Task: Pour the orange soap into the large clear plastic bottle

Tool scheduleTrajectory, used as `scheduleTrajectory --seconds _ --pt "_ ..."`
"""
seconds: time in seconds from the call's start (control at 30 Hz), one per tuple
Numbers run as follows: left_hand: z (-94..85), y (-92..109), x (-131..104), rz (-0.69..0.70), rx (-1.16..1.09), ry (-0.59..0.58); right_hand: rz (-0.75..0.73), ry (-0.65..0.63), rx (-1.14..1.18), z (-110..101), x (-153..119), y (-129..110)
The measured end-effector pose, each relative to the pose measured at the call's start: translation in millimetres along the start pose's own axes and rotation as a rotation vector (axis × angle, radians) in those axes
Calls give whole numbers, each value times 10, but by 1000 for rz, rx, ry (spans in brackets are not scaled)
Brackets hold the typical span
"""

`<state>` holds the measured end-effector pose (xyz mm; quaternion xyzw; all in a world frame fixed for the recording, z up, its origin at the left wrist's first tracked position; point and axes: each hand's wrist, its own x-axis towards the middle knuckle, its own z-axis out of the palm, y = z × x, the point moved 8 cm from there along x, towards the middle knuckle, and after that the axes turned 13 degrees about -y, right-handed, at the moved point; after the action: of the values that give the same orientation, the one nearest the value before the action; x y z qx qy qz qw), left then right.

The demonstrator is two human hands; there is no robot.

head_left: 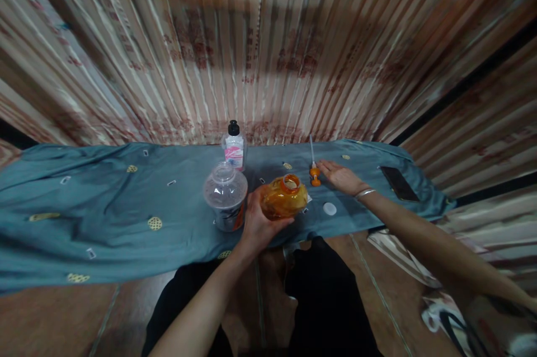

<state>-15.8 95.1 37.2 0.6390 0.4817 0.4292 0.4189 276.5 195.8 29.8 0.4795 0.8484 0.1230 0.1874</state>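
My left hand [258, 222] is wrapped around the side of a translucent orange bottle [282, 200], which is tilted a little and has its round mouth uncapped. Just right of the bottle, an orange pump head [315, 176] with a thin, pale dip tube [311, 147] lies on the cloth. My right hand [339, 176] rests beside the pump head, its fingers stretched out and the fingertips close to it; whether they touch I cannot tell. Left of my left hand stands a clear, wide-shouldered plastic container [225, 195] with an open neck and a dark, partly orange label.
Behind the clear container stands a bottle [234, 150] with a black cap and pink label. A white disc [329, 208] and a dark phone [399, 183] lie to the right. Teal patterned cloth [113, 206] covers the narrow surface; a striped curtain [235, 38] hangs behind it.
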Motion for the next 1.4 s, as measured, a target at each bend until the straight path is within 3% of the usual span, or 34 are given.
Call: scheduleTrajectory --seconds 0.13,0.3,0.5,0.67,0.9,1.13,1.33,1.4 --pt "7 44 -30 30 -2 -13 134 161 241 -289 -229 -31" --pt "35 60 -70 64 -21 -44 197 425 767 -616 -545 -438" --pt "59 38 -83 70 -71 -95 237 624 1468 -809 -650 -970" --pt "80 90 -113 67 -108 -119 228 728 1914 -762 -646 -1241" --pt "117 122 -201 52 -131 -131 252 703 2119 -476 -588 -1532" --pt "82 79 -199 33 -165 -128 91 572 1902 -523 -598 -1695" --pt "88 14 -206 24 -236 -159 -136 338 1917 -633 -607 -1837" --pt "74 -12 -234 14 -254 -162 -121 233 1918 -582 -573 -1882"
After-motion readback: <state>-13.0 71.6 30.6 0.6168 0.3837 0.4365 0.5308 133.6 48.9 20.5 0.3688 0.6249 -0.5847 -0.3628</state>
